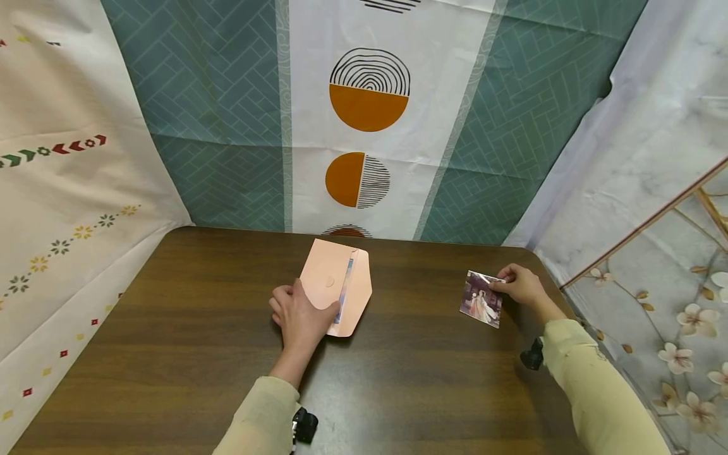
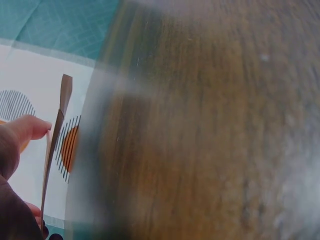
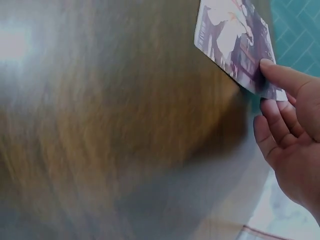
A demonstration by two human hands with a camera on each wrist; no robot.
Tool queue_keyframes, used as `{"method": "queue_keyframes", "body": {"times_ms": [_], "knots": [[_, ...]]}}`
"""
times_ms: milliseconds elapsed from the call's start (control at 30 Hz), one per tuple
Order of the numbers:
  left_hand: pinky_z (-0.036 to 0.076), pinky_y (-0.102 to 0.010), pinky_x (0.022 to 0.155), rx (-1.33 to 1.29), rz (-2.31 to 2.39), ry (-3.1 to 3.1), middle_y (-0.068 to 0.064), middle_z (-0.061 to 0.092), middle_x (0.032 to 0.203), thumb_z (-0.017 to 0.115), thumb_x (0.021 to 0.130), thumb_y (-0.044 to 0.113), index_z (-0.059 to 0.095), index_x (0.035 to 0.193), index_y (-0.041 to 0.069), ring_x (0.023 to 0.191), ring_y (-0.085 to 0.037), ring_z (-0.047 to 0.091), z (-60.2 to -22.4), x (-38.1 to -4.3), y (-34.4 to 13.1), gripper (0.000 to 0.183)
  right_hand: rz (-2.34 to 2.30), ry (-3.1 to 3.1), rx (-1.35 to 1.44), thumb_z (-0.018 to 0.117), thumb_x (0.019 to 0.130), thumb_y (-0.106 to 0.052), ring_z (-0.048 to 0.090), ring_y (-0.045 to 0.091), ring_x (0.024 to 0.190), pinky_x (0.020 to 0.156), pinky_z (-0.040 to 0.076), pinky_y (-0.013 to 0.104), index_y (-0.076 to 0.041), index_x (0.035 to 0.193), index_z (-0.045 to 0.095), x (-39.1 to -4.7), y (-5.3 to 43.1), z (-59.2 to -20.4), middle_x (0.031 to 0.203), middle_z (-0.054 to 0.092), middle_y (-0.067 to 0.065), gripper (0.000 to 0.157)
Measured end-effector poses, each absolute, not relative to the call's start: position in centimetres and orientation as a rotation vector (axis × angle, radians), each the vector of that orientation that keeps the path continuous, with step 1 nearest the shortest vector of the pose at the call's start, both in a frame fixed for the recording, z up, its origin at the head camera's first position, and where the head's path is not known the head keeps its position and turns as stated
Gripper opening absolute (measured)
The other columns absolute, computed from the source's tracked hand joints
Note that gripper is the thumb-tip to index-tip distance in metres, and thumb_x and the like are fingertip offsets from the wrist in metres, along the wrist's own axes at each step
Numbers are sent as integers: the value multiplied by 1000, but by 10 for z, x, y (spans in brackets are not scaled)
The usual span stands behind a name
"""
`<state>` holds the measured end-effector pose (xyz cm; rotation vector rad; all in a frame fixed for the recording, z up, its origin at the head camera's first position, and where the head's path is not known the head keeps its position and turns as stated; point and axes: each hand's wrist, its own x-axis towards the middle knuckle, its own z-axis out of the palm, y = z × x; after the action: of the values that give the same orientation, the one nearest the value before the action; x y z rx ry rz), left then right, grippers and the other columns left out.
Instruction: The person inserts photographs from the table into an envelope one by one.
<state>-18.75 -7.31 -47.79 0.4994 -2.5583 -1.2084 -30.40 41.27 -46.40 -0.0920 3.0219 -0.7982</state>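
Observation:
A pink envelope point(image 1: 325, 268) with its flap unfolded to the right is gripped by my left hand point(image 1: 301, 316), thumb on the front and fingers at its left edge. Inside its mouth shows a strip of something blue. Seen edge-on in the left wrist view, the envelope point(image 2: 54, 145) is a thin line beside the thumb. On the right, my right hand point(image 1: 520, 285) pinches a photo point(image 1: 479, 300) by its upper right corner. The right wrist view shows the photo point(image 3: 235, 45) between thumb and fingers, with pale dressed figures on a dark purple ground.
A brown wooden table point(image 1: 421, 385) lies beneath both hands. Behind it hangs a green and white patterned cloth point(image 1: 227, 126); a cream cloth point(image 1: 74, 183) borders the left, a floral marbled one point(image 1: 643, 278) the right.

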Motion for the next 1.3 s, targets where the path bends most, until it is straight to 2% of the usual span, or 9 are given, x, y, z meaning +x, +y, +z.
{"method": "queue_keyframes", "body": {"times_ms": [200, 333, 433, 533, 667, 900, 1300], "knots": [[33, -62, 99, 491, -1204, -2565, -27, 40, 129, 89, 75, 33, 51, 149, -6, 126, -46, 33, -479, -187, -71, 92, -1203, 2868, -55, 78, 99, -19, 60, 8, 82, 72, 52, 24, 10, 121, 64, -306, 396, -459, 94, 68, 2, 39], [33, -61, 99, 490, -1208, -2566, -28, 40, 129, 89, 75, 33, 51, 149, -7, 126, -46, 32, -479, -187, -69, 92, -1411, 2747, -44, 76, 101, -18, 63, -2, 82, 77, 56, 22, 14, 133, 58, -306, 386, -455, 95, 71, -4, 49], [33, -61, 99, 487, -1210, -2567, -28, 40, 129, 89, 75, 34, 51, 149, -7, 126, -46, 33, -478, -187, -68, 92, -1455, 2714, -32, 77, 100, -22, 66, -2, 84, 81, 57, 25, 13, 133, 59, -305, 380, -452, 93, 72, -10, 51], [33, -62, 99, 483, -1216, -2564, -27, 40, 129, 90, 75, 34, 52, 148, -6, 125, -46, 33, -477, -187, -66, 92, -1499, 2680, -21, 77, 100, -23, 68, -1, 82, 82, 58, 29, 11, 126, 62, -306, 373, -451, 88, 73, -14, 45], [33, -62, 99, 481, -1237, -2558, -27, 40, 129, 90, 75, 35, 51, 148, -7, 125, -45, 33, -475, -187, -65, 93, -1573, 2614, -39, 75, 101, -20, 69, 1, 85, 85, 59, 32, 7, 121, 64, -311, 362, -451, 90, 73, -16, 35], [34, -61, 99, 478, -1259, -2552, -26, 40, 129, 91, 75, 34, 53, 145, -6, 126, -44, 32, -474, -189, -63, 89, -1715, 2460, -67, 75, 101, -16, 69, 4, 88, 85, 58, 31, -3, 111, 68, -313, 327, -447, 90, 73, -14, 18], [33, -61, 100, 480, -1273, -2553, -26, 39, 129, 90, 75, 34, 54, 144, -6, 127, -45, 31, -475, -189, -60, 88, -1807, 2304, -131, 76, 99, -9, 67, 9, 83, 80, 58, 30, -6, 104, 70, -313, 248, -444, 86, 75, -7, 8]]}}
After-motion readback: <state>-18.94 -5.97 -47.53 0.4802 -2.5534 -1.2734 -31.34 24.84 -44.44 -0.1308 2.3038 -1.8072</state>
